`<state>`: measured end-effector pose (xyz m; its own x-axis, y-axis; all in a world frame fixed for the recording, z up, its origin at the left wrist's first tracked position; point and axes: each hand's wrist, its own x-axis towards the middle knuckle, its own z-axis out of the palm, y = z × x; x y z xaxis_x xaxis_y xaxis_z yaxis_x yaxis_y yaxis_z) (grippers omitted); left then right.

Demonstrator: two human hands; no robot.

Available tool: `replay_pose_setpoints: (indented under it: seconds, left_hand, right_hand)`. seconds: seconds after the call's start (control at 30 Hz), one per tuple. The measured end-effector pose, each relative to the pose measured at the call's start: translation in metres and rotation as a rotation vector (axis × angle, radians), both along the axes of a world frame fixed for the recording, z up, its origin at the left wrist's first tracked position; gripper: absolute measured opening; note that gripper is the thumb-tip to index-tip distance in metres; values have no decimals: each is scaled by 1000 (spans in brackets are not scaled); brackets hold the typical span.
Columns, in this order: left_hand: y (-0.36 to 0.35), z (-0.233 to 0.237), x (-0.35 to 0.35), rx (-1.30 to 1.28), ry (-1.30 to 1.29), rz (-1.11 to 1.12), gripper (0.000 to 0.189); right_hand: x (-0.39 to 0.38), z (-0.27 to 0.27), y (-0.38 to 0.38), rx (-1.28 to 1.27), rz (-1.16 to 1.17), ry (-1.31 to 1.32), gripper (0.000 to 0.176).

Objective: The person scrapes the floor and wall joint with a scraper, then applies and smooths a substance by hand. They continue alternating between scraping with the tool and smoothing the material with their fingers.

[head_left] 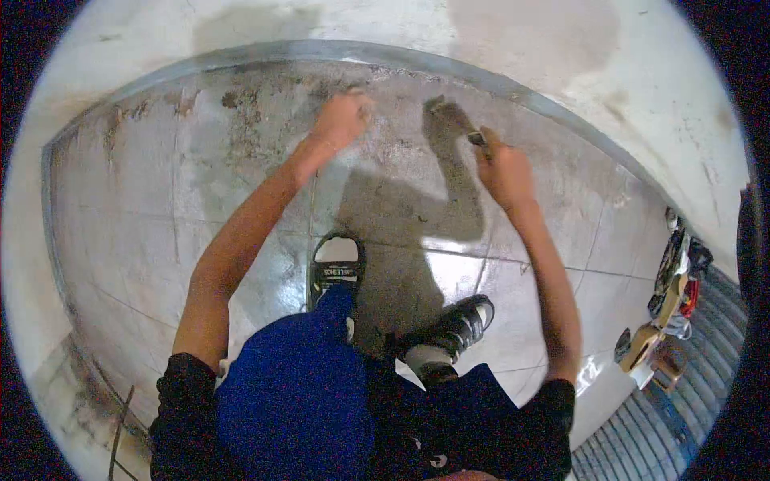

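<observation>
My left hand [343, 119] is ahead of me over the stained floor tiles near the wall, its fingers curled together. Whether anything is inside them I cannot make out. My right hand [507, 170] is farther right, closed around a small dark object with a shiny face [478, 138]. Its kind does not show, as most of it is hidden by the fingers. Beneath both hands lies the grey tiled floor [385, 210], with brown and dark stains [241, 120] left of my left hand. A shadow of an arm falls between the hands.
A grey skirting strip [337, 51] borders the pale wall [385, 20]. My sandalled feet [337, 268] are on the tiles. At right, assorted items and a cardboard piece [642, 346] lie beside a ribbed shutter [698, 361]. A thin dark rod [120, 433] stands lower left.
</observation>
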<state>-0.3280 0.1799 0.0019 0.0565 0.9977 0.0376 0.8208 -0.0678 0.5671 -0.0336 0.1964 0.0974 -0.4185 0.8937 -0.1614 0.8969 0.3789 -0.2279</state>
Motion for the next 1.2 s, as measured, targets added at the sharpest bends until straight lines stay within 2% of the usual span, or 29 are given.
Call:
replay_pose_setpoints:
  seconds: [0.1, 0.2, 0.3, 0.37, 0.4, 0.43, 0.53, 0.6, 0.67, 0.73, 0.8, 0.87, 0.93, 1.0, 1.07, 1.1, 1.17, 1.2]
  left_hand:
    - [14, -2, -10, 42, -100, 109, 19]
    - [21, -6, 7, 42, -229, 174, 19]
    - [21, -1, 27, 60, -259, 158, 19]
    - [17, 2, 36, 24, -290, 112, 19]
    - [18, 0, 41, -15, -322, 81, 19]
    - [21, 0, 45, -53, -353, 46, 19]
    - [25, 14, 46, 17, -138, -77, 19]
    - [34, 20, 44, 12, -121, -115, 20]
    - [37, 37, 53, -6, -119, -173, 22]
    - [41, 67, 51, -11, -97, -226, 23]
    - [44, 82, 48, 79, -32, -349, 24]
    - [27, 88, 40, 117, 53, -503, 25]
    - [20, 98, 19, 196, 153, -678, 26]
    - [-8, 139, 11, -153, 324, -693, 28]
    - [-44, 148, -10, -248, 390, -695, 30]
    - [-54, 144, -19, -399, 409, -761, 30]
    - [-71, 124, -28, -647, 411, -869, 32]
    - [-77, 111, -30, -743, 400, -907, 32]
  right_hand:
    - [31, -2, -19, -21, 193, 199, 32]
    - [31, -24, -60, -115, 337, 101, 27]
    - [39, -30, -61, -215, 351, -132, 22]
    - [73, -21, -48, -135, 415, -79, 21]
    - [95, -13, -39, -93, 443, -58, 20]
    - [113, 7, -30, -173, 392, -191, 21]
    - [151, 75, -8, -273, 323, -502, 24]
    - [151, 120, -4, -302, 234, -585, 28]
    - [169, 124, 0, -357, 168, -404, 28]
    - [178, 102, 12, -415, 143, -240, 27]
    - [173, 65, 23, -466, 227, -114, 26]
    - [170, 24, 29, -507, 88, 28, 27]
    - [171, 21, 21, -512, -55, 71, 28]
    - [176, 20, 33, -541, -128, 74, 30]
    - [194, 7, 45, -647, -165, 47, 32]
    - [190, 0, 48, -576, -115, -14, 32]
    - [165, -46, 41, -246, 128, 139, 31]
    - [162, -57, 37, -176, 190, 163, 32]
